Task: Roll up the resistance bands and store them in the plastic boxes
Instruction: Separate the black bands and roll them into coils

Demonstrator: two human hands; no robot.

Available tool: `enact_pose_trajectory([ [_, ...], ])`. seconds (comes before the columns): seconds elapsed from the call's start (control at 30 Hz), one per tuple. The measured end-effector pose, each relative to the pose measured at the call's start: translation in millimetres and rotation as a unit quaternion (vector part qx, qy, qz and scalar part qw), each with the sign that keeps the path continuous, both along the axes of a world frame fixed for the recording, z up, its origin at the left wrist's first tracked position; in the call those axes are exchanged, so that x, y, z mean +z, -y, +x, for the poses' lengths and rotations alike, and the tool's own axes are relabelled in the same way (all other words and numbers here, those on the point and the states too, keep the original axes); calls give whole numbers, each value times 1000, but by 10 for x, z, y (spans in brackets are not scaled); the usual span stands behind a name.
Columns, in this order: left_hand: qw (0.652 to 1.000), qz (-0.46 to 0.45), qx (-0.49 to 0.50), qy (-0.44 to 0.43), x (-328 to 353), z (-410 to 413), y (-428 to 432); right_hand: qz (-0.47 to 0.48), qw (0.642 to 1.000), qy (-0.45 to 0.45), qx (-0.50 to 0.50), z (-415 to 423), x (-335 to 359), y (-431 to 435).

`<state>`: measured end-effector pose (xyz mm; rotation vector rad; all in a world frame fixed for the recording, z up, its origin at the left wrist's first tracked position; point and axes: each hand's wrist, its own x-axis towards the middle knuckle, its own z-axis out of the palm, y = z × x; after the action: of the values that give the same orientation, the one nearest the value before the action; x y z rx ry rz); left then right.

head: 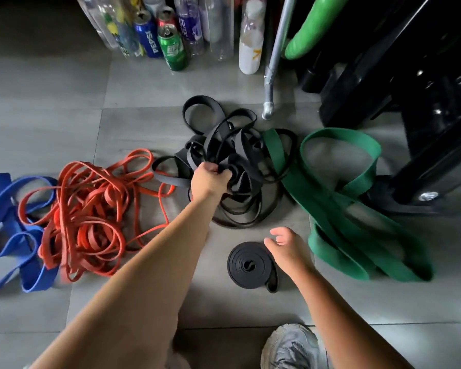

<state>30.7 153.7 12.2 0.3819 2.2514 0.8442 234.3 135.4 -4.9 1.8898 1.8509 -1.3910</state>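
Observation:
A tangled heap of black resistance bands [232, 145] lies on the grey floor at the centre. My left hand [209, 179] grips a band in that heap. A rolled black band [248, 266] lies flat on the floor nearer to me, its loose tail pointing right. My right hand [285, 245] hovers just right of the roll with fingers loosely curled, holding nothing. Wide green bands [357, 235] lie on the right, a pile of red bands [90, 217] and blue bands [13, 235] on the left. No plastic box is in view.
Bottles and cans [170, 33] stand in a row at the back. A metal pole [274, 57] leans beside a green roller [311, 27]. Black gym equipment [423, 115] fills the right rear. A grey shoe [290, 347] sits at the bottom edge.

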Motion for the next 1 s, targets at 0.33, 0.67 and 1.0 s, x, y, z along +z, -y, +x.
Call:
enact_pose_trajectory([
  [0.33, 965, 246, -86, 0, 2213, -101, -415, 79, 994, -68, 11, -186, 1271, -302],
  [0.67, 913, 328, -232, -72, 4273, 150, 378, 256, 910, -316, 79, -716, 3545, -453],
  [1.0, 870, 477, -118, 47, 4707, 328, 1550, 239, 942, -173, 160, -385, 3519, 335],
])
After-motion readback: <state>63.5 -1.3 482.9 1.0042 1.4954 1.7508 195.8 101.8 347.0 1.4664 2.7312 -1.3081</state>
